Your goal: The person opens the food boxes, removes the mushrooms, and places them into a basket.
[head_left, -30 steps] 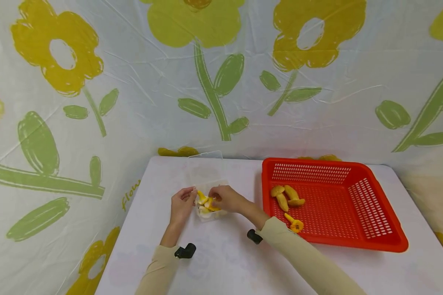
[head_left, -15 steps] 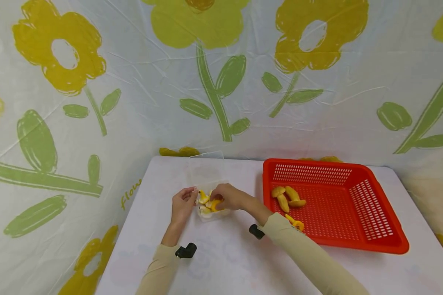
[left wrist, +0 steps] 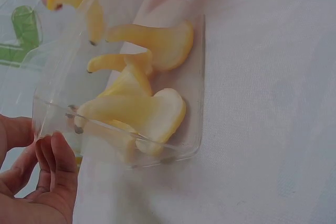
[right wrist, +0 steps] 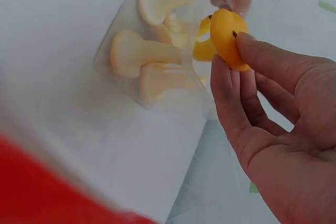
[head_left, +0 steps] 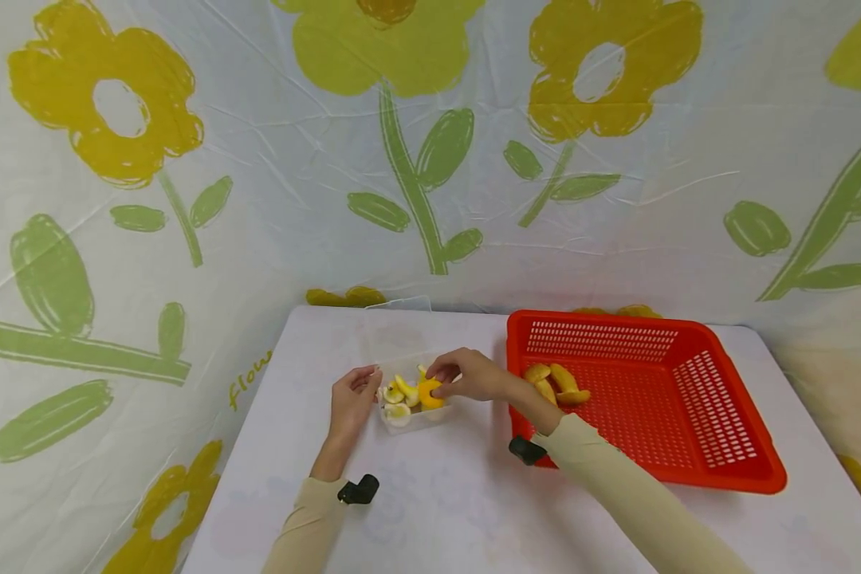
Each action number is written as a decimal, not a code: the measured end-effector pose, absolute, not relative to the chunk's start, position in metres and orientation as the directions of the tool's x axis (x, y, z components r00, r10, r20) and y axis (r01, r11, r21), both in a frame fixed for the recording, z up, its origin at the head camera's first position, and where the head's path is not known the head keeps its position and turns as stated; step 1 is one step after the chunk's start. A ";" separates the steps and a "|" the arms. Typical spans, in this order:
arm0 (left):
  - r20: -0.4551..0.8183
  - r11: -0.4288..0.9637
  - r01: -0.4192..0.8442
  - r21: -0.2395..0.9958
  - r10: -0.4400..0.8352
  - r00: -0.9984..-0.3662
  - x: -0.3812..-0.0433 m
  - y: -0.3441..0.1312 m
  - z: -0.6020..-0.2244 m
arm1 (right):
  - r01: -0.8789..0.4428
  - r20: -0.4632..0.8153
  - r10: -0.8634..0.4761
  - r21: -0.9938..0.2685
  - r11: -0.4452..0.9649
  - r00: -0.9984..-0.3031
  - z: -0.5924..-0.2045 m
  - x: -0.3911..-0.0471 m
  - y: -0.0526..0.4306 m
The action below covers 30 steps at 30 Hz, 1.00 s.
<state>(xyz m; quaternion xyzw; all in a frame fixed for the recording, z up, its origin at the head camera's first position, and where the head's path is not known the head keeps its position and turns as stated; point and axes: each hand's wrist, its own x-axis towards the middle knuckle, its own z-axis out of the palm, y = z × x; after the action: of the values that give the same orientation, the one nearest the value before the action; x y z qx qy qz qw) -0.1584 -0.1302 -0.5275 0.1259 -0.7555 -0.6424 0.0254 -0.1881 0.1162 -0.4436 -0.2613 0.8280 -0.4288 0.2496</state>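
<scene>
A clear plastic box [head_left: 419,424] with its lid [head_left: 395,327] folded back holds several yellow-and-white mushrooms [left wrist: 144,111]. At the box's left side, my left hand [head_left: 353,402] pinches its rim between thumb and fingers, which the left wrist view shows close up [left wrist: 47,177]. My right hand [head_left: 473,375] is at the box's right end. Between thumb and fingertips it pinches an orange-yellow mushroom [right wrist: 227,38] by the cap, above the rim, with small dark spots on it. Part of that mushroom is hidden behind the fingers in the head view.
A red perforated basket [head_left: 653,422] stands on the right of the white table [head_left: 430,510]. Two tan-yellow mushrooms [head_left: 568,384] lie in its left part, and the right forearm [head_left: 581,454] crosses its near left corner. A flowered cloth [head_left: 258,239] hangs behind the table.
My right hand has drawn back right and up from over the box's middle, uncovering more mushrooms inside. Its forearm now hides the yellow mushroom in the basket. The left hand stays in place.
</scene>
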 end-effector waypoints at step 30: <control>-0.147 0.184 -0.191 0.964 -0.231 -0.962 -0.158 -0.129 -0.524 | -0.010 -0.216 -0.380 -0.859 0.511 -0.899 -0.414 -0.147 0.254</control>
<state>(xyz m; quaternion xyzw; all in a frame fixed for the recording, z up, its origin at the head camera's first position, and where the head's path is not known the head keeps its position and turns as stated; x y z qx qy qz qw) -0.1579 -0.1288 -0.5236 0.1374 -0.7691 -0.6240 0.0160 -0.1465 0.2544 -0.4142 -0.1150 0.8477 -0.4807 0.1927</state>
